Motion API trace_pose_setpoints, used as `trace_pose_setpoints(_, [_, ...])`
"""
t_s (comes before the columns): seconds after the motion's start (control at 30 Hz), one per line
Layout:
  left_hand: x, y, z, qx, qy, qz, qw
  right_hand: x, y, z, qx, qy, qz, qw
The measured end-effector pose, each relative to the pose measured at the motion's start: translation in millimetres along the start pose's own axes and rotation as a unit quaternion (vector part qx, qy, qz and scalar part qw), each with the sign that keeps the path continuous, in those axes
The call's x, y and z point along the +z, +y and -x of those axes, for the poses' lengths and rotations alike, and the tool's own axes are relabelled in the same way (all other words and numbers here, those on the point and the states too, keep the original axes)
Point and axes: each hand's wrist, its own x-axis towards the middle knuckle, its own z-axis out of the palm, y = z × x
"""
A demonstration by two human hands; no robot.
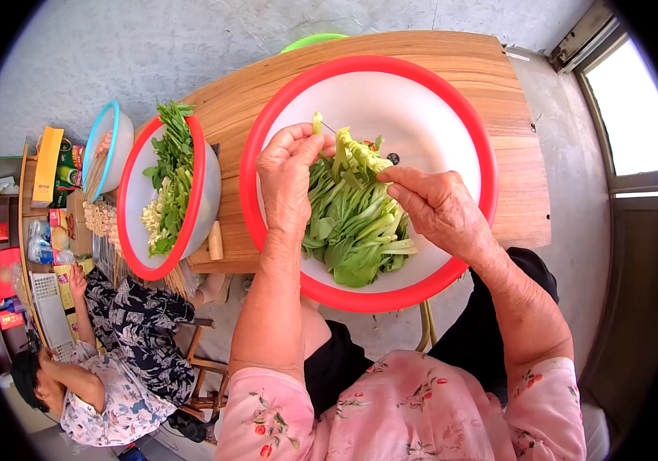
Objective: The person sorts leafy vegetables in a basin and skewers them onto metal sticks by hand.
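Observation:
A large white basin with a red rim (484, 184) holds a heap of leafy greens (356, 230) with long pale stems. Above the heap, my left hand (289, 173) is closed in a pinch, and a short pale-green stem (317, 121) sticks up from its fingertips. A thin dark line beside that stem is too fine to name. My right hand (440, 206) pinches the edge of a bunch of greens (358, 160) between thumb and fingers, just right of my left hand. Behind the bunch, a small round black mark and a bit of orange show on the basin floor.
Left of the basin, a second red-rimmed bowl (197, 192) contains more greens. Beyond it are a blue-rimmed bowl (116, 146) with sticks and bundled skewers (101, 219). The wooden table (517, 154) carries the basin. Another person (114, 384) sits at the lower left.

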Motion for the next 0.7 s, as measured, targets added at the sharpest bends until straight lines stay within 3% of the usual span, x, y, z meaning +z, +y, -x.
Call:
trace_pose_setpoints(0.43, [2,-1,1,0.01,0.0,0.009,1.0,0,0,0,0.028,-0.016,-0.023,0.999])
trace_pose_setpoints(0.7, [4,-12,4,0.084,-0.048,-0.096,0.991,-2,-2,-1,0.048,-0.021,-0.033,0.998])
